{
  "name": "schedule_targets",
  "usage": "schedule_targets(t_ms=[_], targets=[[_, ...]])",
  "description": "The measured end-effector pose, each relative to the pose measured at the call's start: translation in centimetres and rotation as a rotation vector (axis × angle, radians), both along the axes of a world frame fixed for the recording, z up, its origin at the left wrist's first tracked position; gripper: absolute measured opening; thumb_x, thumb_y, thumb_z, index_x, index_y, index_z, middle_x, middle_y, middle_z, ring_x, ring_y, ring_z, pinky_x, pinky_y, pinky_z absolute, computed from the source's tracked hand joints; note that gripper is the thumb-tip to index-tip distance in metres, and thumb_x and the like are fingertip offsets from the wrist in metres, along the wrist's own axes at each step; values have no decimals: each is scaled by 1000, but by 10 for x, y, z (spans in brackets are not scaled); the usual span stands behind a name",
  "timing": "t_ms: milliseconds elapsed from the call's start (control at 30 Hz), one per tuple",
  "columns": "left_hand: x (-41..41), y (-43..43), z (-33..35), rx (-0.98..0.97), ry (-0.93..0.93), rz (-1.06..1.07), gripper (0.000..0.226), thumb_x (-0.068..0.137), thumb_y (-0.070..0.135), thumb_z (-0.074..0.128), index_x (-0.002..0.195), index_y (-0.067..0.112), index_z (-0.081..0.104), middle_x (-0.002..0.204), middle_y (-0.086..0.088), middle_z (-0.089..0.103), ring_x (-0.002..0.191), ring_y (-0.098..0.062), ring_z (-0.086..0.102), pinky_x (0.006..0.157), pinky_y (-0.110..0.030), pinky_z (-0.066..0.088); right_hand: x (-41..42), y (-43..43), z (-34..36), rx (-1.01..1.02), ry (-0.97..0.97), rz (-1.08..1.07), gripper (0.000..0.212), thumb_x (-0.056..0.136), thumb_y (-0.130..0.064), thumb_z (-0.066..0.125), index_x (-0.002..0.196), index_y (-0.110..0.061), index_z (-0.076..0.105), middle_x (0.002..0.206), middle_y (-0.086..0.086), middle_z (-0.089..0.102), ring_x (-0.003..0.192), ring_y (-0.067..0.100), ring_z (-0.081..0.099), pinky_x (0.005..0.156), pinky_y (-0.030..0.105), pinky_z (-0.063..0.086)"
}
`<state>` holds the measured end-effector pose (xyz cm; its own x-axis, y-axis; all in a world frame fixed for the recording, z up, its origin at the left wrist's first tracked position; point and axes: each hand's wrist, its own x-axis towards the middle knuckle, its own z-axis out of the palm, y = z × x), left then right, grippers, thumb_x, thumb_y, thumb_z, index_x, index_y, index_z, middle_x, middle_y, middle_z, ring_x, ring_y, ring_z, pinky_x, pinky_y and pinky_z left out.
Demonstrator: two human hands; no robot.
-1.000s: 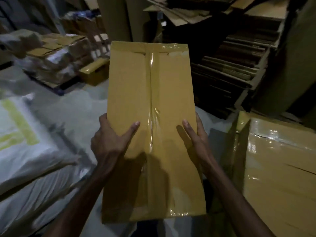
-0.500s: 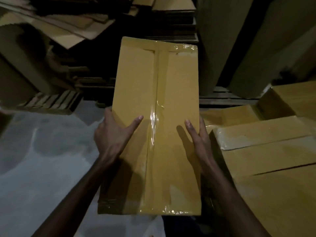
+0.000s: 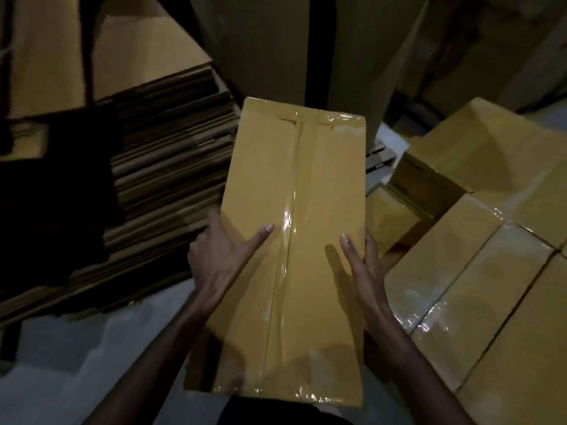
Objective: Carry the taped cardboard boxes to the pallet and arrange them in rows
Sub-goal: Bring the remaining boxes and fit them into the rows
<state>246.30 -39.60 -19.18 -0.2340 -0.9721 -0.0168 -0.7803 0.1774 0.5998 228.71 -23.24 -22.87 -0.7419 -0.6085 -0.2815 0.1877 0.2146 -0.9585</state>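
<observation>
Gripping: thumbs (image 3: 256,239) are lying flat on top, while the other digits are curling round the long sides and out of sight beneath. Left hand (image 3: 214,259) and right hand (image 3: 366,268) are clamping the box (image 3: 306,179) near its middle. They are holding it clear of the floor (image 3: 76,363), just off the left edge of the rows of boxes (image 3: 478,271) by the pallet (image 3: 382,156). Handling, judged: stiff cardboard, apparently light enough to carry level. Glossy tape (image 3: 288,228) is probably slippery, so bare long edges are offering the better hold.
</observation>
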Motion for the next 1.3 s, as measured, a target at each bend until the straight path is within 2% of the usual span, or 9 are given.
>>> schedule_targets(t_ms=[67, 200, 367, 600, 700, 767, 900, 1067, 1300], targets=[[-27, -31, -4, 28, 13, -87, 113, 58, 99, 60, 141, 25, 40, 128, -9, 65, 112, -33, 65, 97, -51, 54, -14, -18, -1, 21, -6, -80, 65, 84, -69, 67, 142, -52, 43, 124, -37, 54, 108, -18, 54, 94, 25, 45], [-86, -85, -16, 130, 42, -263, 115, 56, 99, 62, 144, 29, 38, 130, -6, 62, 119, -34, 60, 102, -52, 50, -41, -48, -8, 99, -8, -261, 89, 71, -84, 62, 149, -48, 40, 138, -19, 56, 124, 15, 57, 106, 49, 49], [-148, -133, -31, 218, 100, -520, 115, 58, 103, 50, 148, 33, 32, 135, -2, 57, 123, -31, 57, 103, -58, 49, -62, -78, -14, 188, 34, -486, 80, 75, -83, 59, 146, -55, 38, 133, -27, 48, 127, 13, 48, 111, 53, 44], [-224, -151, -51, 315, 144, -792, 97, 78, 87, 57, 152, 28, 34, 135, 5, 59, 113, -20, 60, 91, -36, 46, -105, -85, -39, 326, -28, -670, 115, 57, -103, 51, 152, -39, 41, 150, -3, 54, 135, 30, 52, 110, 59, 44], [-252, -149, -66, 322, 93, -814, 99, 78, 89, 50, 152, 25, 34, 138, 1, 59, 117, -24, 60, 88, -33, 39, -127, -83, -56, 380, -72, -712, 125, 53, -106, 48, 155, -34, 39, 155, 0, 50, 139, 33, 48, 113, 59, 41], [-269, -145, -78, 350, 32, -821, 107, 74, 96, 47, 153, 25, 32, 142, -2, 58, 121, -28, 60, 94, -39, 47, -139, -81, -63, 426, -92, -718, 124, 56, -104, 46, 157, -33, 36, 157, 4, 48, 140, 36, 47, 114, 58, 39], [-296, -133, -100, 341, -29, -855, 113, 62, 108, 39, 142, 27, 36, 124, -2, 65, 102, -25, 66, 90, -50, 58, -157, -69, -81, 494, -125, -757, 107, 76, -91, 53, 159, -28, 30, 157, 10, 45, 140, 41, 45, 114, 56, 38], [-320, -107, -119, 380, -38, -856, 130, 56, 110, 38, 153, 24, 29, 143, -7, 58, 123, -34, 61, 101, -57, 52, -175, -45, -103, 568, -153, -766, 95, 83, -85, 53, 156, -27, 34, 151, 11, 52, 134, 39, 50, 111, 52, 41], [-348, -108, -155, 470, -43, -841, 140, 52, 110, 39, 155, 15, 28, 149, -13, 52, 130, -35, 55, 105, -53, 49, -205, -43, -129, 636, -170, -666, 111, 75, -94, 47, 160, -24, 30, 158, 13, 45, 140, 40, 46, 113, 53, 40]])
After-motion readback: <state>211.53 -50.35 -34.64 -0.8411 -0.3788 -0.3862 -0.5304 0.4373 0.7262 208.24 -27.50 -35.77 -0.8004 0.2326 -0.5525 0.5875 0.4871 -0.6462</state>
